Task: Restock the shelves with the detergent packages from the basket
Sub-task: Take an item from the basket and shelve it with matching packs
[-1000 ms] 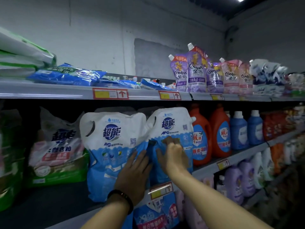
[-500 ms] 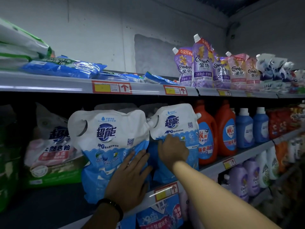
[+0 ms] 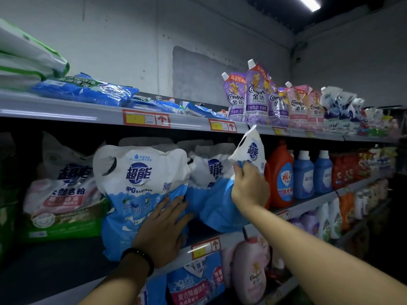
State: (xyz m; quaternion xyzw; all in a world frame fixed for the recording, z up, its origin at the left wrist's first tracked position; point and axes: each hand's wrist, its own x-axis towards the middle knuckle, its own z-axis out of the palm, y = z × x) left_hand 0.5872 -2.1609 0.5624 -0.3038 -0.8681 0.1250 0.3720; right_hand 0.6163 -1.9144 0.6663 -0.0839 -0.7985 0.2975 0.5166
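Observation:
Two white-and-blue detergent pouches stand on the middle shelf (image 3: pixel 308 205). My left hand (image 3: pixel 164 230), fingers spread flat, presses on the lower blue part of the left pouch (image 3: pixel 141 183), which stands upright facing me. My right hand (image 3: pixel 248 187) grips the right pouch (image 3: pixel 220 203) at mid-height; this pouch is turned edge-on and leans, its white top (image 3: pixel 252 148) reaching up to the shelf rail above. Another pouch of the same kind stands behind, between the two. The basket is out of view.
Orange and blue detergent bottles (image 3: pixel 284 175) stand just right of the held pouch. A pink-and-green bag (image 3: pixel 59 194) sits to the left. The top shelf (image 3: pixel 88 115) holds flat blue packs and purple softener pouches (image 3: pixel 255 95). Lower shelves hold more pouches and bottles.
My right hand has closed on the right pouch and twisted it edge-on, lifting its top toward the upper shelf rail. The left hand stays pressed flat on the left pouch.

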